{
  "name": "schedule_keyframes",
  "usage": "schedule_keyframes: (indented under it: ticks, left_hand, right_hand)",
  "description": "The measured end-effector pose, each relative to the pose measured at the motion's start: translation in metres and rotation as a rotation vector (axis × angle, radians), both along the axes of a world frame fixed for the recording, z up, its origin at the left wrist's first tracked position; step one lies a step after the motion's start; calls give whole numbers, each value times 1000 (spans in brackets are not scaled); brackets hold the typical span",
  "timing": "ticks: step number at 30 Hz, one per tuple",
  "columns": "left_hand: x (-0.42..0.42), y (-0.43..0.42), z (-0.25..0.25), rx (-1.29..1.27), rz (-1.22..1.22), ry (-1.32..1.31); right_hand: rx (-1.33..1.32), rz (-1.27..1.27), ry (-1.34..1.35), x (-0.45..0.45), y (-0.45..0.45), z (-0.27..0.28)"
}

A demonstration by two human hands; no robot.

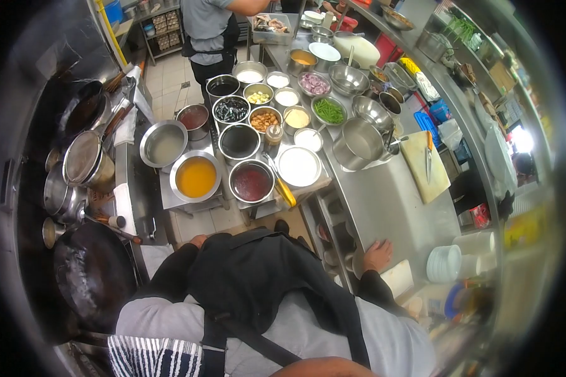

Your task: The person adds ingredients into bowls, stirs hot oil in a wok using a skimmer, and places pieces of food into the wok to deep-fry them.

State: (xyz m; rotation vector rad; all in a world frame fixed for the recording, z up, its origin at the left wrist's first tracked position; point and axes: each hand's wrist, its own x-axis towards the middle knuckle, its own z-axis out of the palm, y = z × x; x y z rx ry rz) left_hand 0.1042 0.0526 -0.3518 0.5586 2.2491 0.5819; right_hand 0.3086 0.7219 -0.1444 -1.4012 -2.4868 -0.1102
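Observation:
My right hand (378, 255) lies flat on the steel counter (383, 207), fingers apart, holding nothing. Beside it is a small white board (397, 278), with a stack of pale plates (444, 262) further right. Only a small part of my left hand (199, 240) shows past the black sleeve, near my apron (251, 270); its fingers are hidden. Ahead of that hand stand a bowl of orange liquid (195, 177) and a pot of dark red sauce (251, 181). A yellow-handled tool (285, 193) rests between this pot and a white-filled bowl (299, 166).
A wok (93, 271) and strainers (83, 157) line the stove on the left. A knife (429, 160) lies on a cutting board (425, 169). Sliced onions (314, 83) and chopped greens (328, 111) sit in bowls. Another person (209, 31) stands at the back.

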Motion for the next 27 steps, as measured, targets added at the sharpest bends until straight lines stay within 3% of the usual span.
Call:
schedule_keyframes:
  ticks: [6, 10, 12, 18, 27]
  left_hand:
    - [2, 4, 11, 31, 286, -194]
    - [1, 3, 6, -1, 176, -114]
    - [4, 2, 4, 33, 366, -245]
    - [0, -7, -28, -22, 95, -58]
    - [-1, -3, -19, -47, 55, -51]
  right_hand:
    - [-19, -22, 2, -1, -1, 1]
    - [-31, -23, 8, -2, -5, 6]
    - [-38, -29, 6, -2, -5, 6]
    - [-25, -36, -2, -2, -3, 4]
    - [-9, -32, -5, -1, -2, 2]
